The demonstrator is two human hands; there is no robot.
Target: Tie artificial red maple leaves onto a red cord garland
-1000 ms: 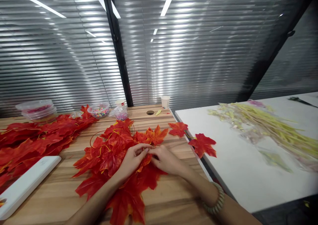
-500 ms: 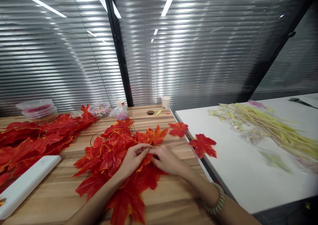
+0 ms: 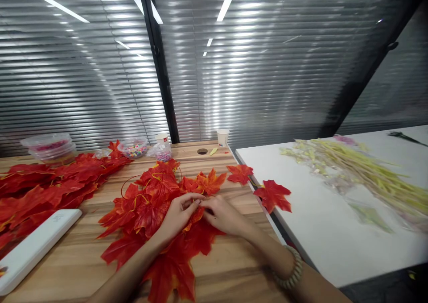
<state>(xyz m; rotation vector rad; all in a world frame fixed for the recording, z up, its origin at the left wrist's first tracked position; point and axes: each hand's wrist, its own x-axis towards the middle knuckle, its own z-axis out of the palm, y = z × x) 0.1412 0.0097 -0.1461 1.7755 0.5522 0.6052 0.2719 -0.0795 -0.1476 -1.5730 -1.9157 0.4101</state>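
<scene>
In the head view, my left hand [image 3: 180, 213] and my right hand [image 3: 219, 213] meet over a heap of red and orange artificial maple leaves [image 3: 162, 189]. Both are closed, thumbs and fingers pinched together at the base of an orange-red maple leaf [image 3: 194, 219]. The exact spot they grip is hidden behind the fingers. Yellow stems and a thin red cord loop through the heap left of my hands. Larger red leaves [image 3: 174, 267] lie beneath my wrists. Beyond my right hand, two single red leaves [image 3: 273, 196] rest at the table's right edge.
More red leaves [image 3: 67, 180] pile up at the left, beside a long white device [image 3: 40, 249]. Plastic tubs [image 3: 50, 147], a bowl of beads [image 3: 133, 147] and paper cups [image 3: 223, 138] stand at the back. Yellow strips [image 3: 371, 164] lie on the white table [image 3: 334, 240] at right.
</scene>
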